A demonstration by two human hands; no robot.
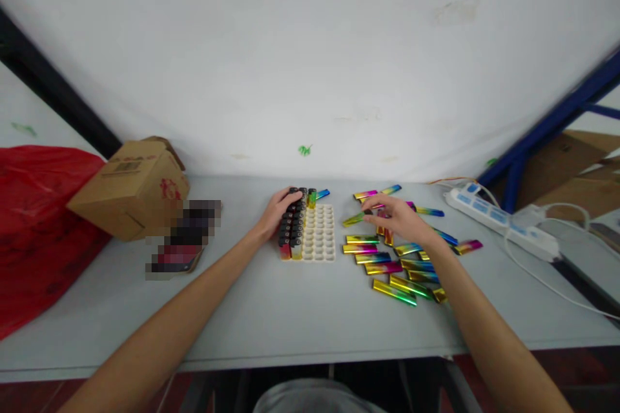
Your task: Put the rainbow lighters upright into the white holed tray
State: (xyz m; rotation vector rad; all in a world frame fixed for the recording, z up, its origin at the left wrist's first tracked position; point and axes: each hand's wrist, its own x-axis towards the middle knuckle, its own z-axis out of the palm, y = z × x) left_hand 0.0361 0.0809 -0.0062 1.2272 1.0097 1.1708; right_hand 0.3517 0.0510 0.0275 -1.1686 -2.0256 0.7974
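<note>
A white tray (320, 232) with rows of round-cornered pockets lies on the table, its left columns filled with upright lighters (292, 226) with black tops. My left hand (276, 213) is closed around the back left end of these lighters, with one digit across their tops. At the back of the tray, a single yellow-green lighter (312, 199) stands in the third column. To the right, my right hand (394, 216) pinches a green-gold lighter (354, 219) by its dark end. Loose metallic lighters (372, 259) in rainbow colours are spread under and around that hand.
A cardboard box (130, 190) and a red plastic bag (43, 226) sit at the left, with a blurred-out dark object (184, 239) beside the box. At the right lies a white power strip (501, 219) with cables. The wall rises behind the table (271, 322).
</note>
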